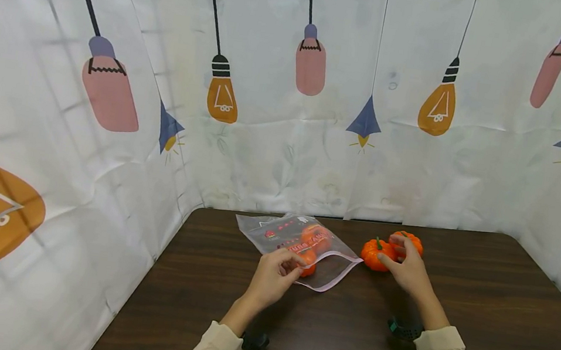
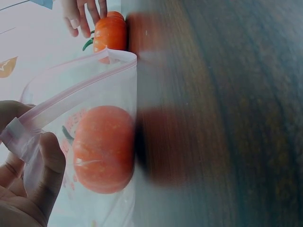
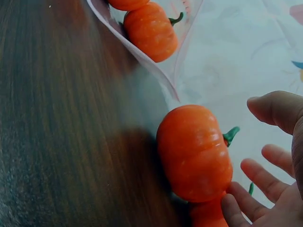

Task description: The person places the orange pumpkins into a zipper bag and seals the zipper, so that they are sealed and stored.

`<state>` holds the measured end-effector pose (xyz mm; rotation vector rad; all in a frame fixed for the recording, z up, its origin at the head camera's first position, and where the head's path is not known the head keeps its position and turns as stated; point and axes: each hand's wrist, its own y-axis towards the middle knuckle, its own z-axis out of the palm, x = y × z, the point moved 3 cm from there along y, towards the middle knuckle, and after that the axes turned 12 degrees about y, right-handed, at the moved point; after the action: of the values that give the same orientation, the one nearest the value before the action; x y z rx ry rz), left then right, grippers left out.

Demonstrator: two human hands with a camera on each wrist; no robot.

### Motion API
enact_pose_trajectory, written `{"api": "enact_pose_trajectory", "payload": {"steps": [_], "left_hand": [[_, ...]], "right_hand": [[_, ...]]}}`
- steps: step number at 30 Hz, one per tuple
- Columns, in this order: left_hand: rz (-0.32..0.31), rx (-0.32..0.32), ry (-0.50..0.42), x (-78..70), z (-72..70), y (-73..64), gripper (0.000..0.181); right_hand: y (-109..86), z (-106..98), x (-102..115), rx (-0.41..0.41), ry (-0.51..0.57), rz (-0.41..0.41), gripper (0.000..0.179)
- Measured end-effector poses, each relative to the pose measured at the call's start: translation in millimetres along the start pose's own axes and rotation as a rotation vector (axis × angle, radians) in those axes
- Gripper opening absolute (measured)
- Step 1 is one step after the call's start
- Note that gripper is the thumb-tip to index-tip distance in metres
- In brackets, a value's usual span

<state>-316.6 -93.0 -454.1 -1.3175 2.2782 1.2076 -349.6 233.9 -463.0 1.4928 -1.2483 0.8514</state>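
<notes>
My left hand (image 1: 272,277) pinches the edge of a clear zip bag (image 2: 102,87) with a pink seal, keeping its mouth partly apart. Inside the bag lie two small orange pumpkins; one pumpkin (image 2: 105,149) shows large in the left wrist view, its green stem pointing sideways. Beyond the bag's right corner, two more pumpkins stand side by side on the table: a nearer pumpkin (image 3: 195,153) and a farther pumpkin (image 1: 411,242). Over these two reaches my right hand (image 1: 410,272), thumb and fingers spread, fingertips right at the pumpkins, not closed round either.
A dark wood-grain table (image 1: 344,337) carries everything. Behind it and at the sides hangs a white curtain (image 1: 271,162) printed with lamps and bulbs. A dark band (image 1: 405,330) is on my right wrist, and a dark device (image 1: 255,344) on my left.
</notes>
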Motion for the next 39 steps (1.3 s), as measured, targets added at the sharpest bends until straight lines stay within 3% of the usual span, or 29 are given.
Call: {"api": "enact_pose_trajectory", "payload": {"steps": [10, 18, 26, 39], "left_hand": [[0.006, -0.007, -0.001, 0.3, 0.6, -0.1, 0.014], [0.024, -0.020, -0.002, -1.5, -0.7, -0.8, 0.014], [0.031, -0.019, 0.004, -0.7, 0.1, -0.1, 0.012], [0.035, -0.026, -0.002, -0.6, 0.0, -0.4, 0.013]], "right_hand": [[-0.5, 1, -9, 0.020, -0.037, 0.005, 0.067], [0.6, 4, -20, 0.044, -0.157, -0.001, 0.073], [-1.2, 6, -26, 0.092, -0.107, 0.078, 0.076], [-2.9, 7, -26, 0.108, -0.119, 0.090, 0.075]]}}
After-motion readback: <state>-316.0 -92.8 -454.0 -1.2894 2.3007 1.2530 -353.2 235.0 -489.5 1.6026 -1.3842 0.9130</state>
